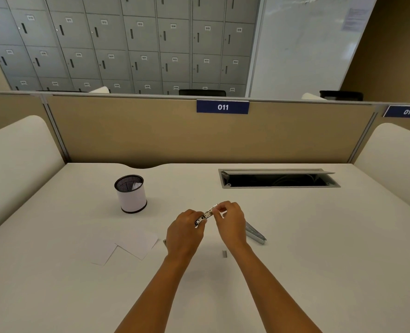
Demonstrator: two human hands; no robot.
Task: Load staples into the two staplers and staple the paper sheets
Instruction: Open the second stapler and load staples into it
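Now both hands raised over desk (295,236), left hand (183,233) gripping stapler (206,216), right hand (231,221) pinching its tip

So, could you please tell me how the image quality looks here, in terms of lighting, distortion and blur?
Head view: even, soft lighting with only faint shadows under the hands; wide-angle distortion bends the partition and tilts the lockers; the small stapler between the left hand and right hand shows bright glints and slight blur; the white paper sheets barely contrast with the desk.
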